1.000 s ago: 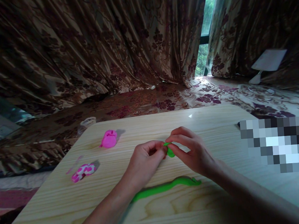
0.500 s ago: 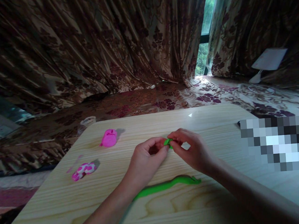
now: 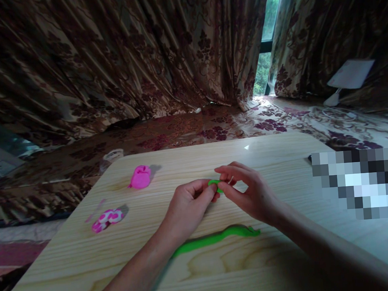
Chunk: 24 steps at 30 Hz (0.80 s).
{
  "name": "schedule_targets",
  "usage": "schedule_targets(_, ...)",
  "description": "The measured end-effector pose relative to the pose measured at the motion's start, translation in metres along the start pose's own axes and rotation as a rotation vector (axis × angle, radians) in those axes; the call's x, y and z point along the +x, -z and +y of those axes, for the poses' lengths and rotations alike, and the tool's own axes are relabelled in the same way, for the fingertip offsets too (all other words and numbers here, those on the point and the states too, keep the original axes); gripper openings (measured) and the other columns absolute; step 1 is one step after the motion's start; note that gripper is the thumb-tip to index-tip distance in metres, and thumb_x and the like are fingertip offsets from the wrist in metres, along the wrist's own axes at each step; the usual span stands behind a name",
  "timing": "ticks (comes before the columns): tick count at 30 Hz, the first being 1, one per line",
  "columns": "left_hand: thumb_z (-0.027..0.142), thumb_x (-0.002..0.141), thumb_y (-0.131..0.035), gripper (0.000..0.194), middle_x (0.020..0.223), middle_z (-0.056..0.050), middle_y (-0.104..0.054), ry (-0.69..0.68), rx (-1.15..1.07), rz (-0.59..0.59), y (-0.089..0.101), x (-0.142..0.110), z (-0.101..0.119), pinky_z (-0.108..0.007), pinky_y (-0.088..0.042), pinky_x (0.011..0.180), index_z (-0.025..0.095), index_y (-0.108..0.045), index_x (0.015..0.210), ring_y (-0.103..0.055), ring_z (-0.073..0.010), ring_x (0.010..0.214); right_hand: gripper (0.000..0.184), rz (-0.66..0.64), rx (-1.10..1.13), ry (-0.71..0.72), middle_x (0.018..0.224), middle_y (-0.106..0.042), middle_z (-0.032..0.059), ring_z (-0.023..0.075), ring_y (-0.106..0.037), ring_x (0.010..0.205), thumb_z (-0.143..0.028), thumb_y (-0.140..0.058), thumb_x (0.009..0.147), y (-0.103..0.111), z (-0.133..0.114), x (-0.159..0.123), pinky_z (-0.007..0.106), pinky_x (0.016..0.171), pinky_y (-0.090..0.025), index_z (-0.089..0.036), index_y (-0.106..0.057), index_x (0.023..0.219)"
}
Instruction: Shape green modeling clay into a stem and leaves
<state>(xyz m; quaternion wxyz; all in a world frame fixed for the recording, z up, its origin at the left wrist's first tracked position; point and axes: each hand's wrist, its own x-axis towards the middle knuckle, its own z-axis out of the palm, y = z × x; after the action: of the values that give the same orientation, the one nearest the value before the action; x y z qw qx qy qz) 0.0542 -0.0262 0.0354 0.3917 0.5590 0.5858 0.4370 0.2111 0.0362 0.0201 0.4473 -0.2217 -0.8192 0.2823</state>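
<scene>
Both hands meet over the middle of a light wooden table [image 3: 274,148]. My left hand [image 3: 188,205] and my right hand [image 3: 245,190] pinch the same small piece of green clay [image 3: 214,184] between their fingertips, just above the tabletop. A long green clay roll [image 3: 217,238] lies on the table in front of my wrists, partly under my left forearm. A pink clay lump [image 3: 140,176] sits at the far left. Nearer the left edge rests a pink and white clay piece [image 3: 108,218].
A small clear cup [image 3: 112,156] stands just beyond the table's far left corner. Patterned brown curtains hang behind, with a gap of window at the upper right. A blurred-out patch covers the table's right side. A white lamp-like object [image 3: 348,76] stands at the far right.
My hands have drawn closer together and worked the small green piece, which hung lower a second ago and is now bunched up between the fingertips. The view has shifted slightly.
</scene>
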Motion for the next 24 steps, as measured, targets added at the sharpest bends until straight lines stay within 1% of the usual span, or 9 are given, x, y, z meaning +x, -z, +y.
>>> schedule_targets(1, 0.030, 0.081, -0.052, 0.023, 0.068, 0.000, -0.063, -0.004, -0.007, -0.007, -0.0005, 0.0001, -0.0004, -0.023, -0.038, 0.064, 0.016, -0.065, 0.070, -0.054, -0.0137, 0.067, 0.022, -0.016, 0.008, -0.007, 0.085, -0.060, 0.0040, 0.0127, -0.058, 0.073, -0.015, -0.056, 0.082, -0.0002, 0.0003, -0.0001, 0.026, 0.065, -0.049, -0.019, -0.062, 0.103)
schedule_targets(3, 0.029, 0.079, -0.054, 0.019, 0.068, 0.000, -0.063, -0.002, -0.029, -0.019, -0.0016, 0.0002, -0.0018, -0.023, -0.038, 0.063, 0.016, -0.066, 0.073, -0.053, -0.0128, 0.066, 0.015, -0.046, 0.008, -0.008, 0.083, -0.060, 0.0040, 0.0128, -0.058, 0.073, -0.016, -0.055, 0.084, -0.0004, 0.0010, -0.0001, 0.026, 0.065, -0.049, -0.018, -0.065, 0.095)
schedule_targets(5, 0.028, 0.078, -0.057, 0.016, 0.068, 0.001, -0.062, 0.015, -0.049, -0.015, -0.0023, 0.0004, -0.0032, -0.022, -0.037, 0.061, 0.016, -0.067, 0.075, -0.052, -0.0117, 0.064, 0.014, -0.060, 0.006, -0.003, 0.083, -0.061, 0.0044, 0.0131, -0.058, 0.074, -0.016, -0.053, 0.085, 0.0004, 0.0010, 0.0004, 0.026, 0.066, -0.048, -0.018, -0.066, 0.091)
schedule_targets(9, 0.029, 0.077, -0.058, 0.017, 0.066, 0.001, -0.062, 0.050, -0.071, 0.020, -0.0024, 0.0006, -0.0035, -0.022, -0.037, 0.061, 0.015, -0.066, 0.073, -0.051, -0.0113, 0.063, 0.020, -0.053, 0.010, -0.047, 0.086, -0.062, 0.0051, 0.0136, -0.059, 0.076, -0.019, -0.053, 0.086, 0.0039, -0.0003, 0.0023, 0.027, 0.066, -0.049, -0.017, -0.063, 0.104)
schedule_targets(11, 0.029, 0.077, -0.059, 0.016, 0.068, 0.000, -0.063, 0.056, -0.093, 0.022, -0.0022, 0.0006, -0.0028, -0.022, -0.038, 0.062, 0.015, -0.067, 0.075, -0.053, -0.0118, 0.064, 0.020, -0.061, -0.006, -0.059, 0.087, -0.062, 0.0051, 0.0138, -0.059, 0.076, -0.020, -0.056, 0.084, 0.0046, -0.0002, 0.0027, 0.027, 0.067, -0.049, -0.017, -0.063, 0.102)
schedule_targets(13, 0.027, 0.075, -0.060, 0.015, 0.071, 0.000, -0.065, 0.056, -0.114, 0.014, -0.0022, 0.0007, -0.0021, -0.022, -0.039, 0.063, 0.015, -0.069, 0.079, -0.054, -0.0124, 0.066, 0.015, -0.080, -0.020, -0.034, 0.086, -0.062, 0.0049, 0.0142, -0.059, 0.078, -0.018, -0.058, 0.083, 0.0040, 0.0010, 0.0025, 0.028, 0.069, -0.049, -0.017, -0.066, 0.096)
schedule_targets(15, 0.025, 0.074, -0.061, 0.014, 0.072, -0.001, -0.066, 0.056, -0.131, 0.007, -0.0022, 0.0009, -0.0014, -0.023, -0.040, 0.065, 0.015, -0.069, 0.081, -0.056, -0.0130, 0.068, 0.014, -0.082, -0.023, 0.005, 0.085, -0.062, 0.0045, 0.0143, -0.058, 0.079, -0.017, -0.057, 0.083, 0.0027, 0.0030, 0.0018, 0.028, 0.071, -0.048, -0.018, -0.067, 0.093)
schedule_targets(19, 0.025, 0.075, -0.059, 0.014, 0.073, -0.002, -0.067, 0.071, -0.140, -0.036, -0.0018, 0.0012, 0.0013, -0.024, -0.041, 0.068, 0.015, -0.069, 0.076, -0.057, -0.0140, 0.069, 0.012, -0.064, -0.060, 0.031, 0.083, -0.061, 0.0043, 0.0142, -0.057, 0.078, -0.017, -0.055, 0.085, 0.0019, 0.0060, 0.0010, 0.028, 0.070, -0.047, -0.018, -0.066, 0.090)
schedule_targets(24, 0.027, 0.076, -0.057, 0.018, 0.070, -0.003, -0.067, 0.097, -0.160, -0.068, -0.0020, 0.0009, 0.0048, -0.025, -0.043, 0.070, 0.015, -0.070, 0.072, -0.058, -0.0146, 0.070, 0.011, -0.059, -0.180, 0.053, 0.083, -0.060, 0.0052, 0.0160, -0.056, 0.079, -0.017, -0.055, 0.085, 0.0032, 0.0056, 0.0013, 0.030, 0.071, -0.046, -0.018, -0.065, 0.085)
